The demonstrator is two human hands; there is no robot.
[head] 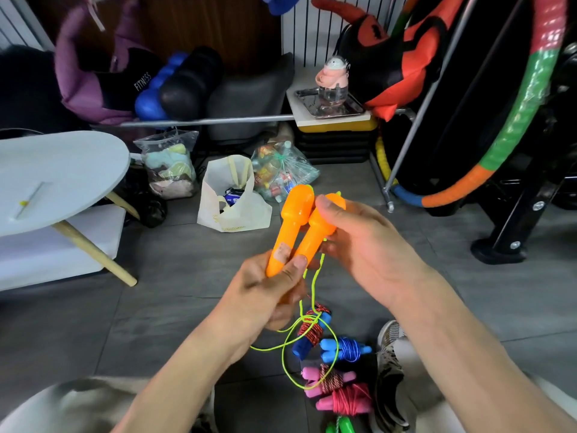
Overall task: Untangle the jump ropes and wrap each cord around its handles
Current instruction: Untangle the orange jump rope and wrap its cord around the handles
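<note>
Orange handles (295,228) held side by side at frame centre, over the floor.
Left hand (271,292) fingers clamp their lower ends; right hand (359,245) grips the right handle's top, fingers curled. Yellow-green cord (307,348) hangs loose, apparently unwound, above wrapped ropes (331,364) at lower centre.

I see glossy, smooth orange plastic handles (298,225), a thin neon-yellow cord (312,335), and a matt grey tiled floor (175,254).
</note>
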